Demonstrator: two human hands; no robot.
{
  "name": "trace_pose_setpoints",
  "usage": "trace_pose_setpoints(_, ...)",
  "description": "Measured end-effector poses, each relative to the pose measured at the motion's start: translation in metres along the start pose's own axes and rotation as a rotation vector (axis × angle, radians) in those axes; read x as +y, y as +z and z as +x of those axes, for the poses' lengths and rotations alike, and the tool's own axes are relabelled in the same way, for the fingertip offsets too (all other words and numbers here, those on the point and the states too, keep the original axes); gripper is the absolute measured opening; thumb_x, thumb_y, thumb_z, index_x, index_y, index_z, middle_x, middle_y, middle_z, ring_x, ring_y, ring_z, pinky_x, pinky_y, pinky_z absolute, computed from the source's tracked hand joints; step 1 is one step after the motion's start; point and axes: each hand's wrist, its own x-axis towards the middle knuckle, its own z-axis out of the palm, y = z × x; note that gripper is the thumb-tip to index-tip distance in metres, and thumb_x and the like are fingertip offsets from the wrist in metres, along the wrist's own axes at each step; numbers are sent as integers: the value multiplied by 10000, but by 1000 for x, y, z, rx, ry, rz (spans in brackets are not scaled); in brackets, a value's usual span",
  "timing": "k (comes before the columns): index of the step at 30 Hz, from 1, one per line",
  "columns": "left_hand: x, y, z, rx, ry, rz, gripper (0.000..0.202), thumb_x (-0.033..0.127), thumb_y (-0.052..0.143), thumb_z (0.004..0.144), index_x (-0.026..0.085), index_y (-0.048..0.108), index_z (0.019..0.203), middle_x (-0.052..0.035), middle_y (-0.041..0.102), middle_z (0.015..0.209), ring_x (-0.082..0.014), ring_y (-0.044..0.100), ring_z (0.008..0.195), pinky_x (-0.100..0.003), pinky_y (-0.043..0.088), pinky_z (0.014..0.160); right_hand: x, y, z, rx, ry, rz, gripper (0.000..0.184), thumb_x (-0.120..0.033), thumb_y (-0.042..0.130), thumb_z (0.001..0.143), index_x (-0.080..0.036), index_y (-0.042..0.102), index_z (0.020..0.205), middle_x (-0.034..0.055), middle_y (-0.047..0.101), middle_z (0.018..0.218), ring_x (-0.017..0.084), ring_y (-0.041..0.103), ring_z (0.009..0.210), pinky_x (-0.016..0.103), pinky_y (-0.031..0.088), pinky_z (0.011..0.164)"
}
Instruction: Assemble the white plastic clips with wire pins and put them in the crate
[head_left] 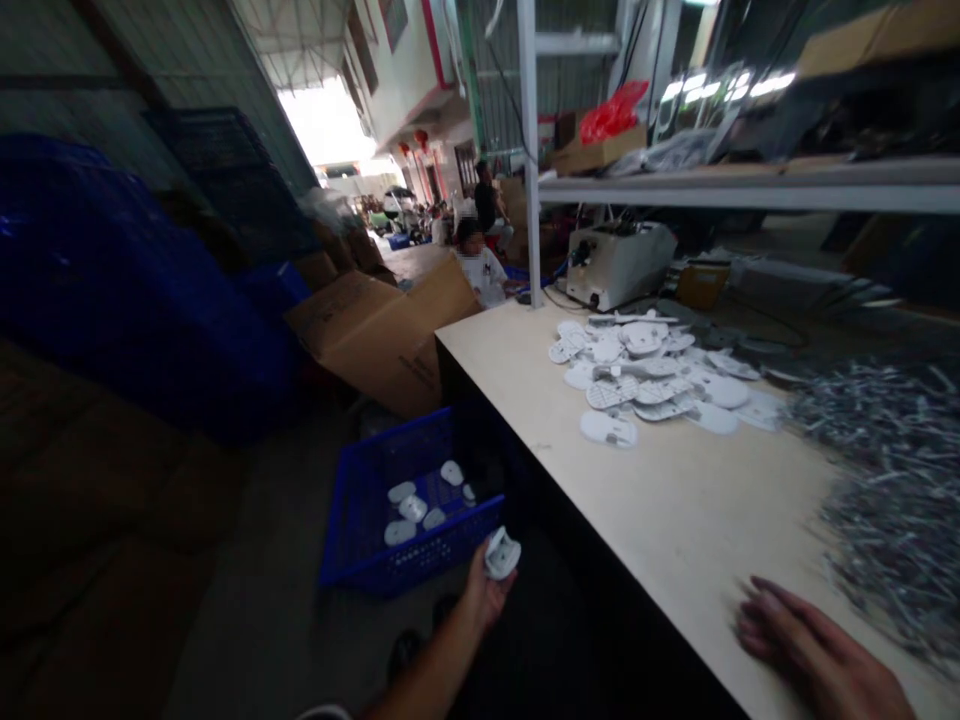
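Part: white plastic part point(502, 553), gripped in the left hand point(480, 595), out past the edge of the tabletop point(675, 520), just beside a blue plastic crate point(409, 565).
Left fingers point(474, 585): curled tight round it.
Right hand point(814, 650): fingers point(757, 622) spread flat on the tabletop, holding nothing, near a heap of metal pieces point(892, 500).
Risk: a slack grip could drop the part onto the floor point(247, 620) outside the crate; a bumped heap might spill.
Room: bare tabletop between the right hand and the white discs point(645, 375); crate top's open.
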Motion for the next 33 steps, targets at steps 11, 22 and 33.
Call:
trace_pose_setpoints(11, 44, -19, 59, 49, 143, -12, 385, 383, 570, 1050, 129, 613, 1335, -102, 752, 1036, -174, 739, 745, -279, 642, 647, -25, 19, -28, 62, -63, -102, 757, -639, 902, 637, -164, 735, 1202, 144, 791, 987, 337, 781, 853, 380, 697, 737)
trace_pose_setpoints(22, 72, -39, 84, 96, 185, 63, 627, 594, 445, 1071, 144, 458, 1507, -166, 683, 1270, -210, 736, 937, -357, 641, 781, -18, 17, -23, 65, -61, -76, 771, -633, 925, 619, -182, 735, 1214, 128, 793, 990, 307, 779, 841, 344, 685, 736)
trace_pose_setpoints(33, 17, -40, 70, 65, 35, 341, 505, 531, 538, 1052, 130, 592, 1354, -140, 715, 1183, -215, 736, 915, -375, 629, 790, -14, 15, -16, 44, -65, -60, 787, -601, 945, 626, -146, 726, 1229, 143, 790, 983, 299, 776, 817, 333, 688, 723)
